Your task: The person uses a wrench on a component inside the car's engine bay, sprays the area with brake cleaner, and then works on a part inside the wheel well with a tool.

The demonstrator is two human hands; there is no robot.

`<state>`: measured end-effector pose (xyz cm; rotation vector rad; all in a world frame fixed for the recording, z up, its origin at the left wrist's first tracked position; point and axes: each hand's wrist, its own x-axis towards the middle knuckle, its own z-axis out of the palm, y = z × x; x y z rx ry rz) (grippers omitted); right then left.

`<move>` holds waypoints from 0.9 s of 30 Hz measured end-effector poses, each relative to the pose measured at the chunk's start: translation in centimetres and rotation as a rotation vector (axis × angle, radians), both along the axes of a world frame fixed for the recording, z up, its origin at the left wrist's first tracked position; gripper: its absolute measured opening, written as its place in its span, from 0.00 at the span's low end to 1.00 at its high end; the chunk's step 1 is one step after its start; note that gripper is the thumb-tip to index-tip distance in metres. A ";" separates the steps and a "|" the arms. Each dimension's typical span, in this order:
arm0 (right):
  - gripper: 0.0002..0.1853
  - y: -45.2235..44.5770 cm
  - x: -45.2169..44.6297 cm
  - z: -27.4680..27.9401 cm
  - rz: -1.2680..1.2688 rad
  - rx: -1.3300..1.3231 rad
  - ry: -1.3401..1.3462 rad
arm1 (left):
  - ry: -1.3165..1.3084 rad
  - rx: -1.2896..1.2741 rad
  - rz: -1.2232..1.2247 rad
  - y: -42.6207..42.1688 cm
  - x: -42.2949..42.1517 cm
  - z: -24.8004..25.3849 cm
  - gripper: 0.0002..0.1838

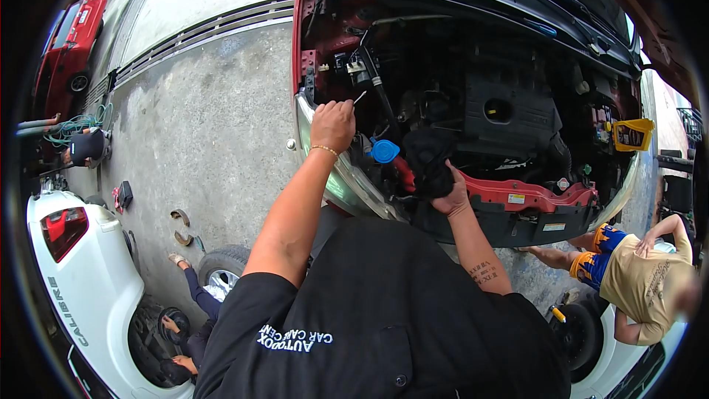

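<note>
Under the raised hood of a red car, my left hand [334, 127] is closed on a thin metal tool [360, 97] above the headlight corner of the engine bay. My right hand [452, 193] grips a bundled black cloth [430, 162] over the red front crossmember [509, 193]. Between the two hands is a blue round cap [384, 151]. The black engine cover [509, 111] lies beyond the cloth. The palm side of my right hand is partly hidden by the cloth.
A yellow bottle [633, 135] stands at the right edge of the engine bay. A person in a tan shirt [639, 281] is at the right. Another person crouches by a white car [88, 281] at lower left. A wheel [224, 270] lies near my left arm.
</note>
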<state>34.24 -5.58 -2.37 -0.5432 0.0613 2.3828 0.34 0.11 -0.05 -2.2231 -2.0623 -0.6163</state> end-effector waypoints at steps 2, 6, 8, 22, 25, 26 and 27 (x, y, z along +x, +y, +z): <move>0.32 0.1 -0.2 0.4 0.009 -0.007 -0.010 | -0.007 0.002 0.001 0.0 0.0 0.0 0.04; 0.32 0.1 -0.2 -0.2 -0.006 -0.010 0.011 | -0.009 -0.046 0.017 0.1 -0.2 0.0 0.05; 0.32 0.1 0.2 -0.6 0.006 -0.009 0.037 | -0.030 -0.059 0.026 0.5 0.2 0.2 0.07; 0.30 0.4 0.3 0.1 0.033 -0.043 0.008 | -1.447 -0.550 0.686 10.8 -0.2 -3.1 0.11; 0.30 0.5 0.4 0.0 0.068 -0.027 -0.049 | -1.460 -0.532 0.710 10.7 -0.4 -4.5 0.10; 0.30 0.5 0.5 -0.1 0.065 -0.029 -0.048 | -1.445 -0.505 0.711 10.7 -0.5 -4.8 0.09; 0.30 0.6 0.5 -0.3 0.066 -0.037 -0.038 | -1.418 -0.496 0.710 10.6 -0.6 -5.2 0.09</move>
